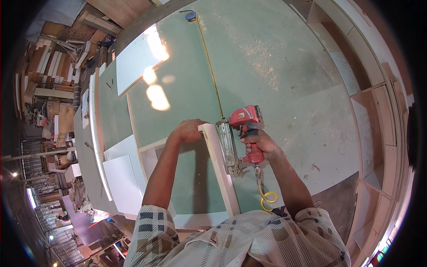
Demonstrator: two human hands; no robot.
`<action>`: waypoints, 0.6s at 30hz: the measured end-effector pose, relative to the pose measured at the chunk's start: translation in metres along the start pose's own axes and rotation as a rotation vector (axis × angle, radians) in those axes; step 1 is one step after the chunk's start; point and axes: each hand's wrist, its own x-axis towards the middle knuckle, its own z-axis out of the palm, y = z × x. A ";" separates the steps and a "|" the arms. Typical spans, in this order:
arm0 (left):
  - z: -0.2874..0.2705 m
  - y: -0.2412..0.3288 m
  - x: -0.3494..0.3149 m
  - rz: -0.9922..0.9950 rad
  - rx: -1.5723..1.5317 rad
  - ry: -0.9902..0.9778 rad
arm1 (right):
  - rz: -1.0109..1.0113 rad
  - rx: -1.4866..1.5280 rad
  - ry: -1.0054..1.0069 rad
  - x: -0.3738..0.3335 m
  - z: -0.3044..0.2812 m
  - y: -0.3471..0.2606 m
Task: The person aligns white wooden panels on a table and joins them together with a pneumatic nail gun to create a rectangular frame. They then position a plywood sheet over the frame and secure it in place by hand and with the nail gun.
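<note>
My right hand (263,146) is wrapped round the handle of a red pneumatic nail gun (245,115). Its silver magazine (227,149) lies alongside a pale wooden board (219,167), with the nose close to the board's far end. A yellow coiled air hose (267,200) hangs from the base of the handle. At the far end of the same board, my left hand (190,130) grips the corner, its fingertips partly hidden. The board stands on edge and reaches back to my shirt. Beyond the hands, a yellow tape measure blade (208,62) runs out to its blue case (191,16).
A large green worktable (289,80) carries sawdust (264,66) on its far right. White panels (135,66) lie on the left, with another white sheet (126,182) nearer me. Tall wooden cabinet frames (373,120) stand along the right. Stacked boards (55,66) fill the left background.
</note>
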 end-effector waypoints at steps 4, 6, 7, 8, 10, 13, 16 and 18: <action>-0.001 0.000 -0.001 0.002 -0.010 0.013 | 0.043 -0.010 -0.034 0.000 -0.002 -0.002; -0.004 0.002 -0.002 -0.009 -0.009 0.004 | 0.063 -0.020 -0.043 -0.001 0.000 -0.004; -0.005 0.005 -0.002 -0.018 -0.008 -0.003 | 0.066 -0.027 -0.032 -0.001 0.002 -0.005; -0.005 0.007 -0.003 -0.018 -0.009 -0.005 | 0.069 -0.033 -0.021 -0.001 0.003 -0.005; -0.005 0.009 -0.002 -0.026 0.001 -0.009 | 0.063 -0.027 -0.017 0.000 0.002 -0.004; -0.005 0.008 -0.003 -0.011 0.026 -0.016 | 0.053 -0.029 -0.013 0.001 0.004 -0.004; -0.004 0.007 -0.003 -0.005 0.034 -0.030 | 0.071 -0.031 -0.021 -0.003 0.007 -0.009; -0.003 0.008 -0.006 -0.017 0.048 0.005 | 0.093 -0.024 -0.027 -0.002 0.006 -0.009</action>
